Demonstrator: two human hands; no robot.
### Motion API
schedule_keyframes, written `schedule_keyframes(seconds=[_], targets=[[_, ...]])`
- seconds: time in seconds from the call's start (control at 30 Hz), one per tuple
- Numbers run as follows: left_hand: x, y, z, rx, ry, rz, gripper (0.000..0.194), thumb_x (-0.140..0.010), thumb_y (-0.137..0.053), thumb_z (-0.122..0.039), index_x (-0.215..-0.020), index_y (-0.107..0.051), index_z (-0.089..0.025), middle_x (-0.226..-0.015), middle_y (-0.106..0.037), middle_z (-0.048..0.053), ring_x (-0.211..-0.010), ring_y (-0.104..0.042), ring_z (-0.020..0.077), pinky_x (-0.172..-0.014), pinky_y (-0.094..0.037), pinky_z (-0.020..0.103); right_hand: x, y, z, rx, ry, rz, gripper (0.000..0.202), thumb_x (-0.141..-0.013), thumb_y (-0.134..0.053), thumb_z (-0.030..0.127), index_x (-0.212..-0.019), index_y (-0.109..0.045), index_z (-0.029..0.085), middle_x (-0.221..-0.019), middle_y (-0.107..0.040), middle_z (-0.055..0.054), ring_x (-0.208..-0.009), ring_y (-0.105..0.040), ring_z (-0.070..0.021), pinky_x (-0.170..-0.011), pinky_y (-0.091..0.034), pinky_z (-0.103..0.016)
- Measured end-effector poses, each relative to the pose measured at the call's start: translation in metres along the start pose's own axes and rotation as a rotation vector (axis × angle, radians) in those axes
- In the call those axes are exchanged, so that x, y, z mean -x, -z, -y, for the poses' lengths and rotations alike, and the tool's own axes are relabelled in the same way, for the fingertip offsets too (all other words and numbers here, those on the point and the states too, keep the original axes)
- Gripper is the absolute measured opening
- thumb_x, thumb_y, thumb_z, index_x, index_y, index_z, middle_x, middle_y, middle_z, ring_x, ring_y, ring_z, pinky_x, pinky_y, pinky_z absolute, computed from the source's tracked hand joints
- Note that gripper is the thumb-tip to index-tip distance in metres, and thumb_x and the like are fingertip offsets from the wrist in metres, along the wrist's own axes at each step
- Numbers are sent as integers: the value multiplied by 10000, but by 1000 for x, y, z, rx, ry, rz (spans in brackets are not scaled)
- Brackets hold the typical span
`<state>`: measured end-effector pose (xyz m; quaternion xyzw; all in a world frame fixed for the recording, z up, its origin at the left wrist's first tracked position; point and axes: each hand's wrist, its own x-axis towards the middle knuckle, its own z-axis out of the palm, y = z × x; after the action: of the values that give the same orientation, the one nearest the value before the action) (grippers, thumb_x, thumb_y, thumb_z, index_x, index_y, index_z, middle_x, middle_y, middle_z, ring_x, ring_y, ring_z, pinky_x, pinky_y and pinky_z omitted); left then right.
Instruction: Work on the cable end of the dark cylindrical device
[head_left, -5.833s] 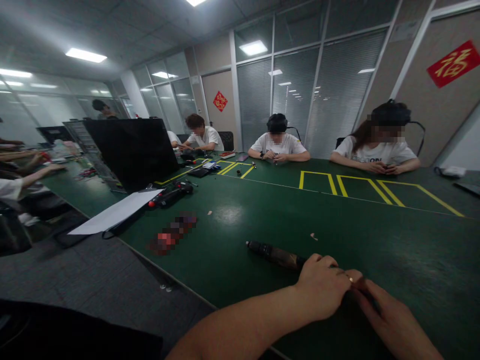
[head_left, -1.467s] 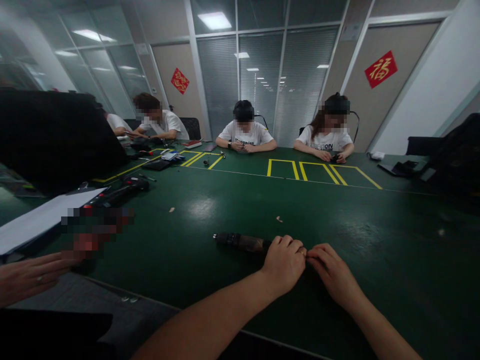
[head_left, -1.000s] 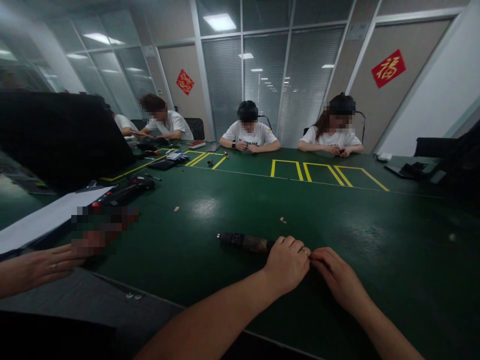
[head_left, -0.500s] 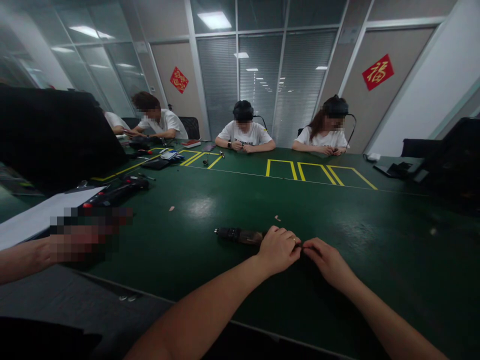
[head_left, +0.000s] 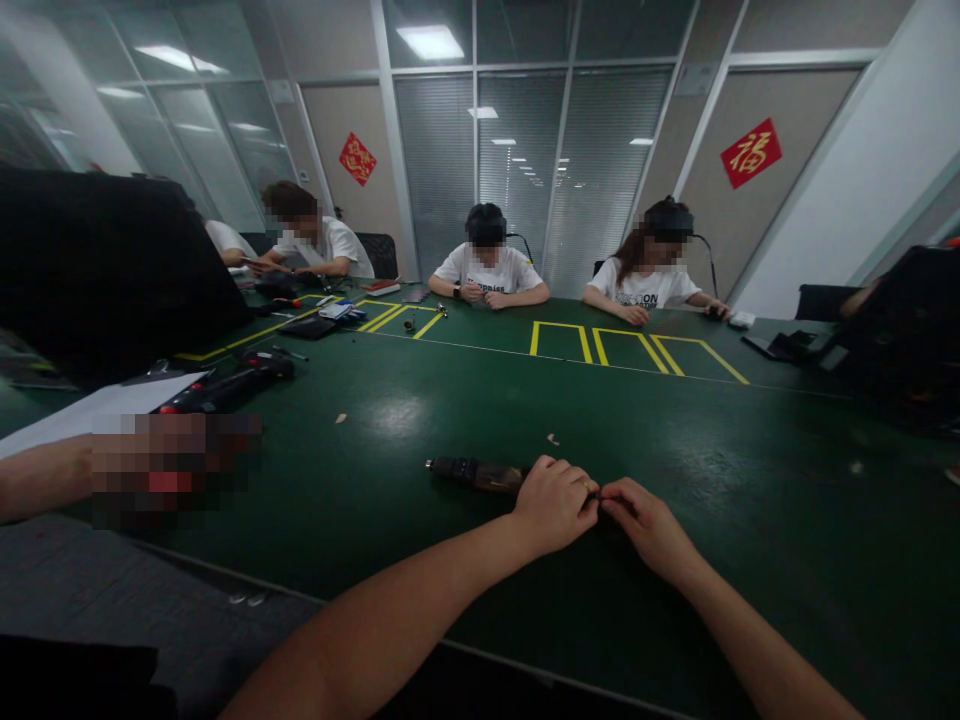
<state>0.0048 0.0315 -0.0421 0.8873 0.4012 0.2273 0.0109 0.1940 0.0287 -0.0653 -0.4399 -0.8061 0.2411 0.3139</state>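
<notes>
On the green table (head_left: pixel 465 400) a dark cylindrical tool (head_left: pixel 491 476) lies on its side, its metal tip pointing left. My left hand (head_left: pixel 556 503) is wrapped over the tool's right end, with a ring on one finger. Close beside it, my right hand (head_left: pixel 641 515) has its thumb and fingers pinched together, the fingertips meeting those of my left hand. Whatever lies between the fingertips is too small and dark to make out.
At the left another person's hand (head_left: pixel 142 460) is beside a black and red power tool (head_left: pixel 232 382) and white paper (head_left: pixel 97 405). Small scraps (head_left: pixel 553 439) lie beyond my hands. Across the table sit several people, near yellow tape outlines (head_left: pixel 559 325).
My hands and the tool stay nearly in place. The person at the far right has moved one hand outward to a dark object near the table's far edge. The view has shifted slightly.
</notes>
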Motion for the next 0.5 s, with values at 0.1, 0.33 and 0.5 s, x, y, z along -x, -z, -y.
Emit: schedule_keyframes(seconds=[0.1, 0.33, 0.5], targets=[[2, -1, 1, 3, -12, -4, 168, -857, -533, -306, -953, -621, -199, -981, -646, 9, -927, -544, 187, -813, -347, 348, 3, -2, 0, 8, 2, -16, 166, -914, -421, 290, -876, -561, 211, -852, -567, -43, -795, -550, -217, -698, -440, -310], [2, -5, -2, 1, 17, -37, 141, -861, -522, -285, -928, -610, -197, -946, -649, 4, -908, -546, 188, -814, -345, 359, 3, -2, 2, 35, 20, -24, 168, -920, -410, 280, -867, -557, 217, -853, -559, -34, -785, -554, -213, -694, -444, -308], [2, -5, -5, -22, 28, -40, 156, -877, -503, -288, -896, -616, -183, -937, -643, 27, -907, -539, 198, -803, -348, 365, 4, -1, 5, 43, 26, -24, 181, -925, -405, 284, -876, -565, 216, -865, -563, -38, -790, -558, -212, -694, -450, -302]])
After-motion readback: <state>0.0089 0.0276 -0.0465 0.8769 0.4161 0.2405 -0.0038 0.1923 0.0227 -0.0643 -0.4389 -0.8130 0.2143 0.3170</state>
